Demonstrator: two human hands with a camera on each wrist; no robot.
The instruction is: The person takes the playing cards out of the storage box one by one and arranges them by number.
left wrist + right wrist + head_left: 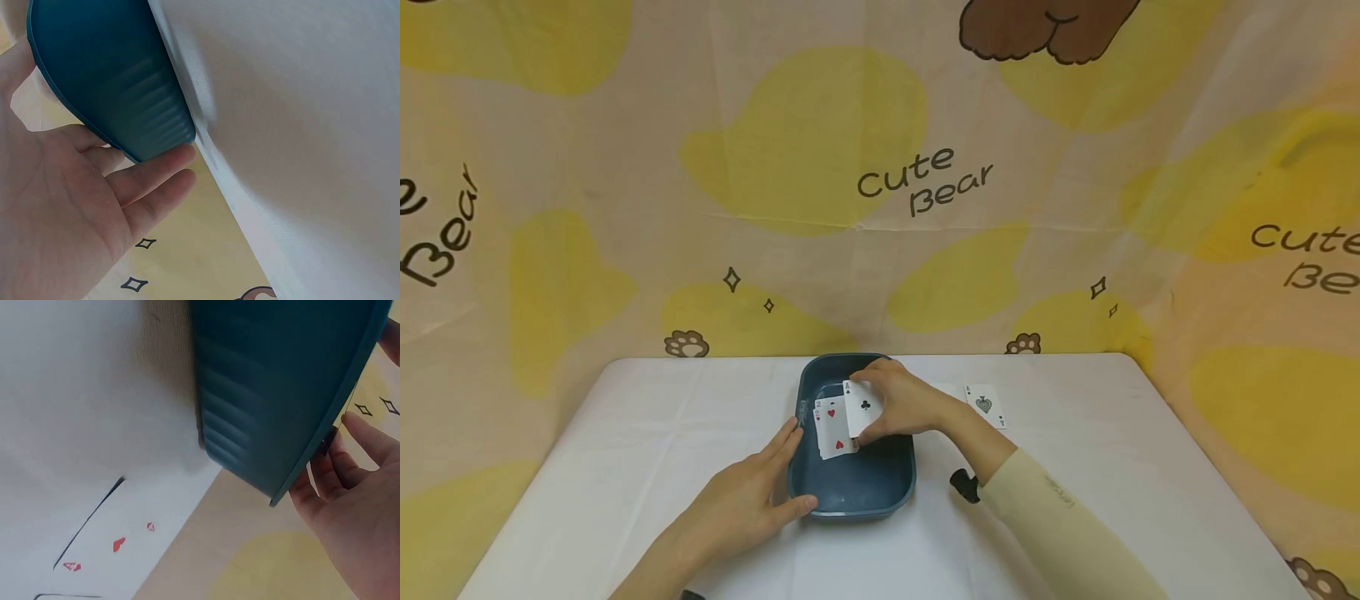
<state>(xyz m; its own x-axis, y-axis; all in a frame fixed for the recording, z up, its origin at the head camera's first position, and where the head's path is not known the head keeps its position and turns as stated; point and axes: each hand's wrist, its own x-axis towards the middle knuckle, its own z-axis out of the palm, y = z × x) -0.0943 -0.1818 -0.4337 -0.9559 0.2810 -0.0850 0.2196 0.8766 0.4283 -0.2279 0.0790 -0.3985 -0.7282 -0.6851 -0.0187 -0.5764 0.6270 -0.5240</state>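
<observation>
A dark blue rectangular tub stands on the white table. Inside it lies a small pile of playing cards, with a two of hearts on top. My right hand reaches in over the tub's right side and pinches an ace of clubs between thumb and fingers, its left edge overlapping the pile. At the tub's left side, my left hand rests with extended fingers along the outer wall and thumb at the near rim. In the left wrist view, its fingertips touch the ribbed wall.
An ace of spades lies face up on the table right of the tub. Beside the tub in the right wrist view lies an ace of hearts. A yellow-patterned cloth hangs behind the table.
</observation>
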